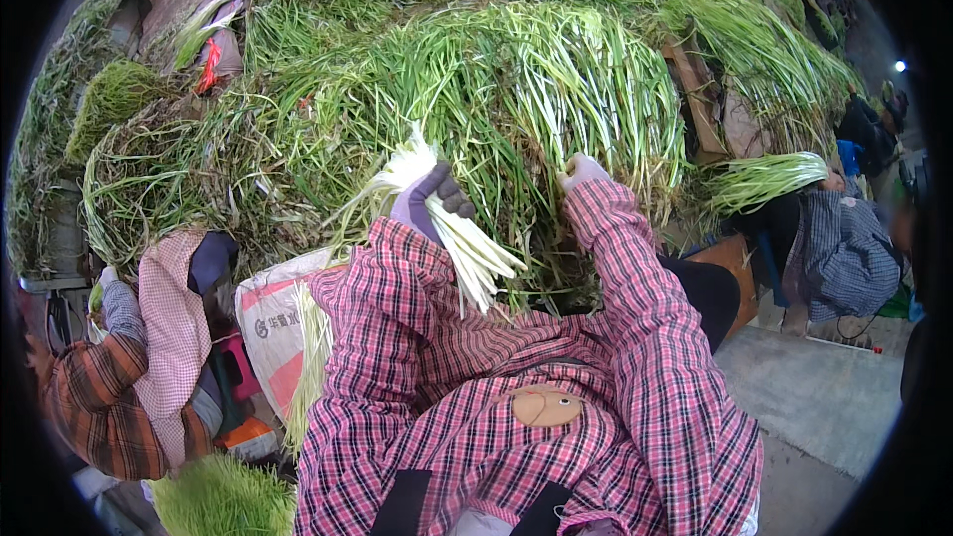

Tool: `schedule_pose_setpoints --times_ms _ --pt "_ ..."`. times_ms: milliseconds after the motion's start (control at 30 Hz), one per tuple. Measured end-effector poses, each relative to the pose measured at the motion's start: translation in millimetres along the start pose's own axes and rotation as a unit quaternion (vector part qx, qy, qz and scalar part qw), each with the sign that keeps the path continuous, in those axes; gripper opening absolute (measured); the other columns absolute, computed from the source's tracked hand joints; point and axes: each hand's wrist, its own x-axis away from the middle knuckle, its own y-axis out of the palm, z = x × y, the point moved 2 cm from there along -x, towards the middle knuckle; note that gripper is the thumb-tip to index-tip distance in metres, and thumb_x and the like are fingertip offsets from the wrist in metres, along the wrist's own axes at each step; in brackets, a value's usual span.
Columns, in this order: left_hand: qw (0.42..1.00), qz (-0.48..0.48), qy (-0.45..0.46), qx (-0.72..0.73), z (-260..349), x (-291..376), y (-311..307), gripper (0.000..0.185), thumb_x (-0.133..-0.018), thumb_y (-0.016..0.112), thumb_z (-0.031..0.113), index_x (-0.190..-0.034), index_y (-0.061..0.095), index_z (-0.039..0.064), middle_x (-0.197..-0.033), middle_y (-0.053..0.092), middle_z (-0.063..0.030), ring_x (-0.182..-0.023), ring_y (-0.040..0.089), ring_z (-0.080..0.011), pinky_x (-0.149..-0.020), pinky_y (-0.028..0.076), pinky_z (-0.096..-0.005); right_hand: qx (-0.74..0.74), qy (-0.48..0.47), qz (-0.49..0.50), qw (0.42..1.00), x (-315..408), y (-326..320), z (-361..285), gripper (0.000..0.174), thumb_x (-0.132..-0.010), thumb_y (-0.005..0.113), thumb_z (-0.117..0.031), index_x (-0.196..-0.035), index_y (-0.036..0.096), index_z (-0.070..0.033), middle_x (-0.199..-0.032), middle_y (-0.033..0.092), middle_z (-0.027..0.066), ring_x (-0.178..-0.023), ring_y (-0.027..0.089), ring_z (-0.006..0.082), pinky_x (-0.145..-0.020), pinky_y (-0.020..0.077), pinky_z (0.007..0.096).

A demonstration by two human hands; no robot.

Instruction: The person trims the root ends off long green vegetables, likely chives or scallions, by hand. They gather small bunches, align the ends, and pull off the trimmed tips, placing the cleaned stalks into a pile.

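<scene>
A bundle of pale green-white vegetable stalks [476,249] is held in my left hand [434,201], which wears a purple glove with dark fingers. The stalks' white ends fan out towards my lap. My right hand [582,170], in a pale glove, is at the near edge of a large heap of long green leafy stalks [595,82]. Its fingers are curled at the stalks; whether they grip one is hidden. Tangled, partly brown leaves [246,164] lie left of my hands.
A co-worker in orange plaid [104,402] sits at the left, another in dark checks [849,253] at the right. A printed white and red sack [275,320] carries pale stalks beside me. A wooden board [696,97] stands in the heap. Cut greens [223,499] lie at lower left.
</scene>
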Motion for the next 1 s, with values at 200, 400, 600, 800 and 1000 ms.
schedule_pose_setpoints --times_ms 200,400,600,800,1000 --pt "0.976 0.113 -0.028 -0.184 -22 2 14 0.022 -0.090 0.057 0.017 -0.109 0.049 0.008 -0.083 0.058 -0.0066 -0.060 0.053 -0.0179 -0.058 0.046 -0.0335 -0.182 -0.047 -0.009 0.982 43 -9 7 0.021 -0.080 0.066 -0.019 -0.090 0.057 -0.002 -0.077 0.060 0.0063 -0.071 0.057 0.0156 -0.072 0.0474 0.0293" --pt "0.955 0.065 -0.068 -0.280 -30 6 21 0.040 -0.089 0.056 0.013 -0.128 0.043 0.011 -0.098 0.060 -0.0127 -0.067 0.056 -0.0165 -0.063 0.051 -0.0325 -0.406 0.007 -0.074 0.911 97 -10 -4 0.033 -0.080 0.065 -0.004 -0.111 0.057 0.004 -0.076 0.057 -0.0009 -0.071 0.053 0.0060 -0.064 0.0446 0.0190" --pt "0.864 0.075 -0.047 -0.496 -37 -16 -16 0.023 -0.084 0.064 0.014 -0.103 0.062 0.002 -0.080 0.065 -0.0105 -0.076 0.061 -0.0178 -0.070 0.052 -0.0348 -0.129 -0.256 0.041 0.957 145 -17 -37 0.025 -0.081 0.064 -0.010 -0.105 0.062 -0.006 -0.089 0.058 0.0113 -0.082 0.061 0.0243 -0.074 0.0486 0.0341" --pt "0.903 0.119 -0.091 -0.403 -44 -33 -35 0.015 -0.079 0.071 0.012 -0.084 0.064 -0.001 -0.075 0.065 -0.0090 -0.068 0.063 -0.0174 -0.061 0.054 -0.0301 -0.408 -0.037 -0.159 0.898 130 -9 -31 0.036 -0.088 0.062 -0.022 -0.114 0.056 0.003 -0.099 0.063 0.0077 -0.084 0.057 0.0128 -0.079 0.0463 0.0279" --pt "0.903 0.060 -0.079 -0.418 -39 -34 -28 0.012 -0.082 0.067 0.011 -0.086 0.065 -0.001 -0.076 0.065 -0.0077 -0.072 0.062 -0.0154 -0.067 0.053 -0.0272 -0.441 -0.038 -0.306 0.843 113 -4 -22 0.027 -0.089 0.060 -0.026 -0.100 0.060 -0.001 -0.091 0.063 0.0024 -0.081 0.055 0.0114 -0.076 0.0432 0.0269"
